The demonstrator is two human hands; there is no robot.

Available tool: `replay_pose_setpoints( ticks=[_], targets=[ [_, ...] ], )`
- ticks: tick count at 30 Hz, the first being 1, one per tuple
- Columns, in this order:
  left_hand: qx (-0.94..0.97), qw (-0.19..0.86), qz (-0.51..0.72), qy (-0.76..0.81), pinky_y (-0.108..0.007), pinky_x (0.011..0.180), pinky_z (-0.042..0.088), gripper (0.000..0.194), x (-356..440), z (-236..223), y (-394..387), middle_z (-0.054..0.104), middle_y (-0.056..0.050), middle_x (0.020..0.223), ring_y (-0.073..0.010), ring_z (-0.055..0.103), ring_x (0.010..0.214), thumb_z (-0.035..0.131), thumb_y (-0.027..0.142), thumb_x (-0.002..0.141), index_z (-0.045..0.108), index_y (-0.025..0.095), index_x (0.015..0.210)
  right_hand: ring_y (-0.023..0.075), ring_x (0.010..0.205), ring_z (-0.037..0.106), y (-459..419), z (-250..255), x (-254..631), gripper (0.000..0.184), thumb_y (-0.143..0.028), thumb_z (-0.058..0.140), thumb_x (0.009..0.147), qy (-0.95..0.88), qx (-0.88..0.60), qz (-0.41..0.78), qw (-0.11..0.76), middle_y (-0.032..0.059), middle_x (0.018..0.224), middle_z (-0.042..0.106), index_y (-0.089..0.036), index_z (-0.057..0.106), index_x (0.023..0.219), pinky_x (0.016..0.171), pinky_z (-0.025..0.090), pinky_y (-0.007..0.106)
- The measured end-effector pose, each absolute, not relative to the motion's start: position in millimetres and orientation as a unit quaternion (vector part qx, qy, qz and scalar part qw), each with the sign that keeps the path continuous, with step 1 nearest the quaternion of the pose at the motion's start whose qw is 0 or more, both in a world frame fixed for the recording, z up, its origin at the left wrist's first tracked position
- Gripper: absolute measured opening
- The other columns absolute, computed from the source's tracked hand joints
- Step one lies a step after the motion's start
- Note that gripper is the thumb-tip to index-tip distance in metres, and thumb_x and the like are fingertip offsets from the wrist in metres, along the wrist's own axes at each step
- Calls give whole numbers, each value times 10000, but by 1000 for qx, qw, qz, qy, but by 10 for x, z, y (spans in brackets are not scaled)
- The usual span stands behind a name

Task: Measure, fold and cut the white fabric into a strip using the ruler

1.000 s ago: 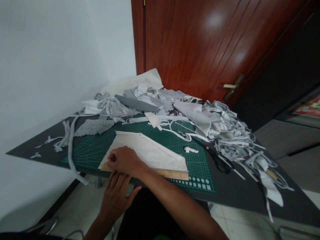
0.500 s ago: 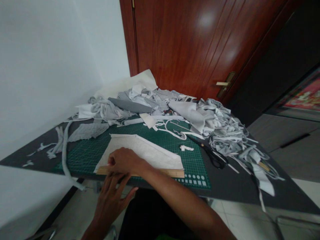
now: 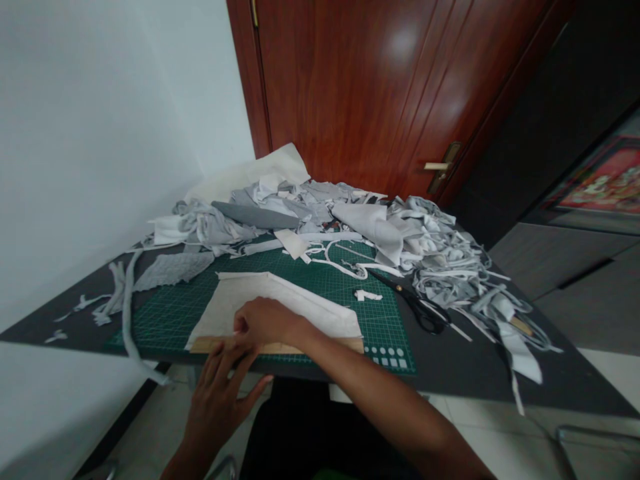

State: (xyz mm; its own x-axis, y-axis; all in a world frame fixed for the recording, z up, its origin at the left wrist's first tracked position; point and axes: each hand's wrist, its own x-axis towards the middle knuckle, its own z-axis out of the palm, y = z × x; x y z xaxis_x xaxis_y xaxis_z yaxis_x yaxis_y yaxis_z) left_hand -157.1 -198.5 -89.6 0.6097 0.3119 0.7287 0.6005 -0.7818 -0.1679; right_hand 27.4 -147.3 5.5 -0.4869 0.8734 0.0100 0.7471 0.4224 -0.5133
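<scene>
A white piece of fabric (image 3: 300, 303) with folded edges lies on the green cutting mat (image 3: 170, 313). Along its near edge runs a flat wooden ruler (image 3: 320, 345). My left hand (image 3: 220, 383) reaches up from below the table edge, its fingers stretched out and the tips pressing on the ruler. Just above those fingertips, my right hand (image 3: 267, 322) is closed in a pinch over the fabric beside the ruler. Whatever sits between its fingertips, if anything, is hidden.
Black-handled scissors (image 3: 425, 313) lie at the mat's right edge, near a small white scrap (image 3: 369, 295). Heaped grey and white fabric scraps (image 3: 435, 247) cover the table's back and right. A grey strip (image 3: 129, 307) hangs over the front edge at left.
My right hand has slid a short way to the right along the ruler, still pinched. My left hand stays on the ruler. The camera view has shifted slightly.
</scene>
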Motion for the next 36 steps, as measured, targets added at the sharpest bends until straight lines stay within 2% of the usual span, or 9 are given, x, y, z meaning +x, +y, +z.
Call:
replay_pose_setpoints(
  ticks=[5,12,19,24,28,32,36],
  targets=[
    [-879,199,-353,-252,-529,1027,537,423,-1581,-906,-1970,663,-138,1237,-349,617,1207,675,387,954,591,184,1315,152,777,682,-1650,125,545,121,-280,761,869,-815,-490,271,151,26,864,778,-169,783,914,633,401,224],
    [-880,188,-350,-260,-535,1029,534,447,-1586,-913,-1960,670,-127,1223,-347,615,1208,693,368,940,580,205,1341,181,810,701,-1979,131,885,119,-166,743,815,-812,-521,222,144,40,891,798,-170,801,919,677,404,249],
    [-880,163,-350,-275,-566,1079,491,478,-1567,-959,-1992,653,-148,1239,-348,606,1210,693,335,925,566,183,1361,174,758,682,-2357,55,1322,54,-142,730,798,-784,-555,212,181,19,798,756,-182,759,820,685,407,250],
    [-872,156,-364,-287,-589,1112,439,388,-1508,-1023,-2017,618,-164,1233,-352,576,1230,577,260,955,563,155,1329,124,694,591,-2589,-184,1530,94,-90,670,829,-734,-562,215,313,-15,786,659,-181,671,808,659,393,226],
    [-845,154,-409,-307,-598,1094,426,380,-1400,-1139,-2009,595,-170,1206,-351,554,1215,525,210,950,551,149,1324,130,712,568,-2744,-380,1521,86,-131,607,915,-678,-582,177,413,0,852,600,-187,644,862,660,407,236],
    [-811,154,-454,-337,-583,1060,434,430,-1288,-1245,-1999,595,-157,1196,-333,552,1188,506,164,928,557,189,1353,167,832,614,-2843,-426,1421,54,-171,595,949,-670,-619,132,387,28,981,624,-208,626,925,748,443,272],
    [-807,147,-465,-333,-580,1059,428,450,-1284,-1253,-1991,614,-144,1188,-328,568,1170,522,145,903,595,215,1342,170,806,610,-2882,-391,1364,72,-160,554,956,-681,-634,112,349,31,995,615,-219,596,950,716,446,277]
  ],
)
